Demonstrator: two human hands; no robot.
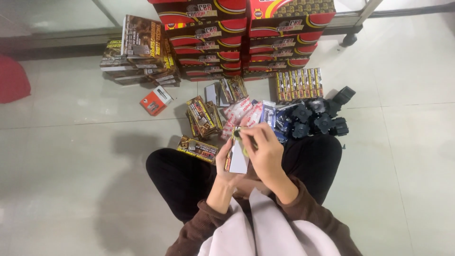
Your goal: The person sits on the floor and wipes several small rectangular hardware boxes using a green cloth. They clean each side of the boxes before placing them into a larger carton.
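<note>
I sit on the tiled floor with my legs folded in black trousers. My left hand (223,167) grips a small upright cardboard box (237,159) with a white side, held over my lap. My right hand (263,150) rests on the box's top end, fingers curled over it and pinching at its flap. Whether anything is inside the box cannot be seen. Just beyond my hands lie loose small packets, red-and-white ones (239,113) and dark printed ones (201,117).
A tall stack of red and black cartons (246,38) stands ahead. Brown printed boxes (140,52) are piled to its left, a small orange box (155,100) lies alone, a row of slim boxes (299,84) and black plastic parts (315,118) sit at right. A red object (12,78) is at far left.
</note>
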